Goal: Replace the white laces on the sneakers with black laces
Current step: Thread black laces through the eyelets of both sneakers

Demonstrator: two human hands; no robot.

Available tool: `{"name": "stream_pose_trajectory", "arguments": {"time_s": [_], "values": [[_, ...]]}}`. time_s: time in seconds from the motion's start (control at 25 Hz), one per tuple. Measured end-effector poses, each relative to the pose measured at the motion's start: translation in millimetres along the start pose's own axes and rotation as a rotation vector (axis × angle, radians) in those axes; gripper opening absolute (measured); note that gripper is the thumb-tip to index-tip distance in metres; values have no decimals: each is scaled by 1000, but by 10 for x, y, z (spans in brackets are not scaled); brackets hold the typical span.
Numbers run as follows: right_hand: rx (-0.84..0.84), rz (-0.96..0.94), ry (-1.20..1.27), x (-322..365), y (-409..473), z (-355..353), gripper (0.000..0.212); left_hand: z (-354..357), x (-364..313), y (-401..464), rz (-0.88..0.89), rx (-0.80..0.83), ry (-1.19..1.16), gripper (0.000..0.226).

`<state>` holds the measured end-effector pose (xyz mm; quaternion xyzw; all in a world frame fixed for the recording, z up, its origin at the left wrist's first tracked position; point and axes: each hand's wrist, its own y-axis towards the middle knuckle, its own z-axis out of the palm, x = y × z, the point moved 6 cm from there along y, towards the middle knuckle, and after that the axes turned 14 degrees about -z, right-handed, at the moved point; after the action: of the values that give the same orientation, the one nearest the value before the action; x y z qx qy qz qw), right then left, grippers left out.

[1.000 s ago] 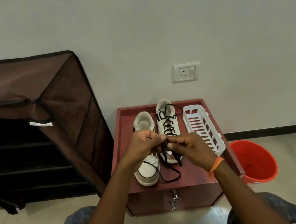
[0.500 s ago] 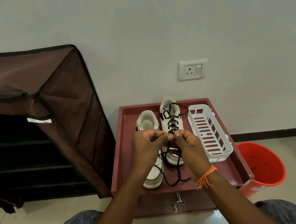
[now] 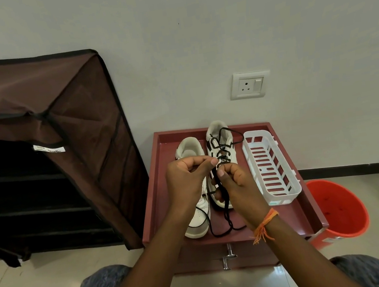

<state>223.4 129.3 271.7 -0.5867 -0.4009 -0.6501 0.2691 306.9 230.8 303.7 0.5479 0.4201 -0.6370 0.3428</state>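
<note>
Shoe rack (image 3: 43,145), brown fabric, stands at nine o'clock of the red cabinet top (image 3: 160,196); not involved.

Left sneaker (image 3: 188,151) lies on the cabinet top, toe toward the person. No lace shows in its visible eyelets, though the hand hides much of them. Right sneaker (image 3: 219,136), just beside it at three o'clock, carries black lacing across its upper eyelets.

Left hand (image 3: 186,180) is raised over the left sneaker, fingers curled, thumb and forefinger pinched together on the black lace (image 3: 225,211). Right hand (image 3: 234,180), touching it at three o'clock, has its thumb and curled fingers clamped on the same lace. The slack hangs from both hands and loops on the cabinet top toward six o'clock.

Judgement: the step in hand is readying the lace for the left sneaker. To do it well, hold close behind the tip so it stays stiff, even the two ends, and keep the trailing loop clear of the right sneaker's lacing. Whether a knot sits between the fingers cannot be told.

White basket (image 3: 271,170) and orange bucket (image 3: 341,209) lie at three and four o'clock.
</note>
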Motion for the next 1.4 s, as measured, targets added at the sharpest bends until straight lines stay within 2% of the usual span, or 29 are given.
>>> {"name": "stream_pose_trajectory", "arguments": {"time_s": [0.12,0.24,0.36,0.44,0.56,0.72,1.0,1.16,1.28,1.4], "values": [[20,34,52,2,-20,24,20,-8,-13,2,-3,12,-9,4],[-35,86,142,69,-35,19,16,19,-22,-18,19,40,23,7],[-50,-4,85,161,-23,-43,18,4,-18,-17,38,14,29,7],[-57,-27,41,168,-21,-77,17,10,5,-28,-18,27,-30,10],[-122,9,102,143,-18,-117,20,75,63,-33,-132,111,-94,8],[-183,12,142,151,-17,-140,17,127,78,-52,-168,174,-101,13],[-114,-56,43,182,24,-129,17,130,81,-26,-166,181,-45,17],[32,-109,3,255,81,-98,14,61,-138,13,-110,153,-76,18],[123,-157,-46,412,118,-112,15,-25,-609,43,-48,107,-120,19],[212,-214,-71,661,172,-36,18,-94,-1410,-75,106,68,-10,16]]}}
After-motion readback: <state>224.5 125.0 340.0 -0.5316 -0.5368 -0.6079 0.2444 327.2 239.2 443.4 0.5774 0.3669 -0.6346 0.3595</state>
